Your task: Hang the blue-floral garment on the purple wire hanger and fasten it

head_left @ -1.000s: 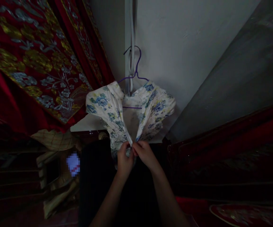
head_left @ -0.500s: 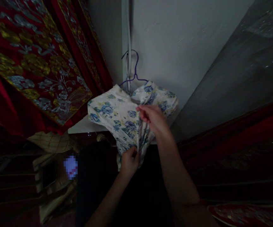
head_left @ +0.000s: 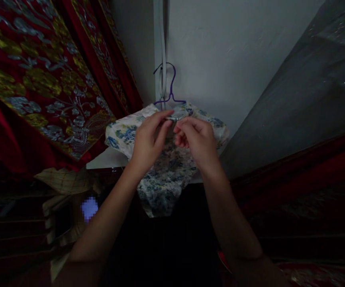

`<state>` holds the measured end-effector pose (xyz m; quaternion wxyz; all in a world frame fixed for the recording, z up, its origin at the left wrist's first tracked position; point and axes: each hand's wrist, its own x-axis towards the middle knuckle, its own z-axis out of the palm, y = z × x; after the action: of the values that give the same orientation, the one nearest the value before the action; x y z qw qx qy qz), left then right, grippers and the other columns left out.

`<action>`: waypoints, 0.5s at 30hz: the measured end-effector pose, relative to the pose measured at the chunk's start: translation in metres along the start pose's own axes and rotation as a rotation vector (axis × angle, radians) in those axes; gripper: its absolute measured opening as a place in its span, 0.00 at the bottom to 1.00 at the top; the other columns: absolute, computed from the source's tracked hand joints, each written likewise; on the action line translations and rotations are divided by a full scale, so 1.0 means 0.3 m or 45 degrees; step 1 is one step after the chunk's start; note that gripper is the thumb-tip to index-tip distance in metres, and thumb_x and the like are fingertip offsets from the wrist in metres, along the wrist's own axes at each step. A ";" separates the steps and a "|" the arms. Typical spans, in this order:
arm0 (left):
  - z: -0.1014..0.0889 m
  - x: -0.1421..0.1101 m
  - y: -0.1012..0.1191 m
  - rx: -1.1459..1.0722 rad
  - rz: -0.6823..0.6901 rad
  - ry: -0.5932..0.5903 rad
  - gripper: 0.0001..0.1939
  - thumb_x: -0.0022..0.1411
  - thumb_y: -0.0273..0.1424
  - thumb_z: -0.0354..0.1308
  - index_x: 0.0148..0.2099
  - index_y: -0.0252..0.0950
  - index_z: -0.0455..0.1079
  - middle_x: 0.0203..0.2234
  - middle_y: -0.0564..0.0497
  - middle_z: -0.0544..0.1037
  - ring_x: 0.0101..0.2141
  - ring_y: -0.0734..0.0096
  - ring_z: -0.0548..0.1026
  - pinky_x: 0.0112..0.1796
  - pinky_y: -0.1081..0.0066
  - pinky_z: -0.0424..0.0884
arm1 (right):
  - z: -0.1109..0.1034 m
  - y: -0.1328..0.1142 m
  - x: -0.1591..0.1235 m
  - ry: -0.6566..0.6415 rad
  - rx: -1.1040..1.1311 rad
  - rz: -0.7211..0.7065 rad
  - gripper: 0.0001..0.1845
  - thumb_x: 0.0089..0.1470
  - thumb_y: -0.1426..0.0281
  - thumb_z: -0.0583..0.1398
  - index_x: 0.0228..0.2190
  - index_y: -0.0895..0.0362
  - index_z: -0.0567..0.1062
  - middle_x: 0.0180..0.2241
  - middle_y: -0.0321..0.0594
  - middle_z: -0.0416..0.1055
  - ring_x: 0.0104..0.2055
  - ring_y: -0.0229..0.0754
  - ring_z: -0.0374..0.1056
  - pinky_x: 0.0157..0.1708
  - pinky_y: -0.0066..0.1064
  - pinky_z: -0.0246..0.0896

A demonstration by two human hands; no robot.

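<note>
A small white garment (head_left: 163, 179) with blue flowers hangs on a purple wire hanger (head_left: 170, 88), hooked to a pale strip on the grey wall. Both my hands are raised to its neckline, just under the hanger's hook. My left hand (head_left: 148, 140) pinches the left side of the collar with its fingers closed on the cloth. My right hand (head_left: 197, 142) has its fingers curled and pinched on the right side of the collar. The two hands nearly touch at the fingertips. The lower part of the garment hangs loose below my wrists.
A red cloth with gold and silver embroidery (head_left: 41, 79) hangs at the left. A grey sheet (head_left: 304, 87) slopes down at the right over dark red furniture (head_left: 295, 179). Pale folded fabric (head_left: 67, 179) and a white ledge (head_left: 106, 159) lie at lower left; the floor below is dark.
Both hands have moved up from the garment's lower front to its collar; the right went first, the left followed. The front of the garment now lies closed.
</note>
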<state>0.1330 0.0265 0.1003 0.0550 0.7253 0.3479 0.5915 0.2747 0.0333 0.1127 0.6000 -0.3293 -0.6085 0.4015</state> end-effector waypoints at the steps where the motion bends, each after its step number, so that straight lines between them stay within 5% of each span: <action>1: -0.008 0.032 0.004 0.101 0.072 -0.029 0.10 0.71 0.34 0.54 0.46 0.36 0.74 0.37 0.48 0.80 0.40 0.66 0.76 0.46 0.66 0.69 | 0.003 0.001 0.003 0.004 -0.037 -0.040 0.12 0.58 0.67 0.57 0.24 0.57 0.72 0.16 0.29 0.64 0.17 0.30 0.59 0.20 0.23 0.51; 5: -0.034 0.081 0.000 0.282 0.187 0.031 0.11 0.71 0.34 0.55 0.37 0.34 0.72 0.30 0.51 0.77 0.36 0.69 0.74 0.42 0.68 0.68 | 0.011 0.102 0.014 0.011 -0.249 -0.049 0.12 0.54 0.68 0.57 0.22 0.57 0.74 0.15 0.30 0.64 0.18 0.33 0.59 0.22 0.26 0.51; 8: -0.133 0.091 -0.054 0.120 0.095 0.418 0.11 0.71 0.34 0.55 0.37 0.33 0.71 0.27 0.55 0.73 0.31 0.76 0.71 0.37 0.72 0.66 | 0.016 0.237 -0.027 -0.031 -0.358 0.159 0.12 0.49 0.69 0.57 0.18 0.57 0.74 0.13 0.32 0.64 0.18 0.34 0.59 0.23 0.27 0.50; 11: -0.299 0.069 -0.171 -0.183 -0.230 0.815 0.13 0.72 0.30 0.51 0.33 0.33 0.66 0.24 0.57 0.67 0.32 0.78 0.72 0.40 0.72 0.66 | 0.022 0.324 -0.116 -0.131 -0.140 0.405 0.12 0.47 0.65 0.59 0.17 0.57 0.74 0.13 0.32 0.63 0.18 0.34 0.58 0.21 0.27 0.50; 13: -0.388 0.003 -0.253 -0.653 -0.610 0.761 0.14 0.73 0.30 0.46 0.33 0.36 0.64 0.29 0.57 0.73 0.41 0.74 0.74 0.51 0.68 0.68 | 0.032 0.337 -0.185 -0.157 0.063 0.503 0.13 0.45 0.62 0.60 0.17 0.57 0.74 0.14 0.32 0.63 0.18 0.33 0.57 0.20 0.26 0.49; 15: -0.413 -0.112 -0.308 -0.747 -0.803 0.732 0.15 0.70 0.25 0.45 0.29 0.37 0.61 0.26 0.54 0.74 0.41 0.72 0.75 0.53 0.66 0.68 | 0.050 0.332 -0.253 -0.123 0.196 0.549 0.13 0.44 0.61 0.61 0.17 0.57 0.74 0.14 0.32 0.64 0.17 0.33 0.56 0.20 0.26 0.48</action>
<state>-0.0206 0.0357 0.0639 0.3340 0.3474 0.3700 0.7943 0.2565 0.0109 -0.0100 0.4939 -0.3855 -0.5195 0.5810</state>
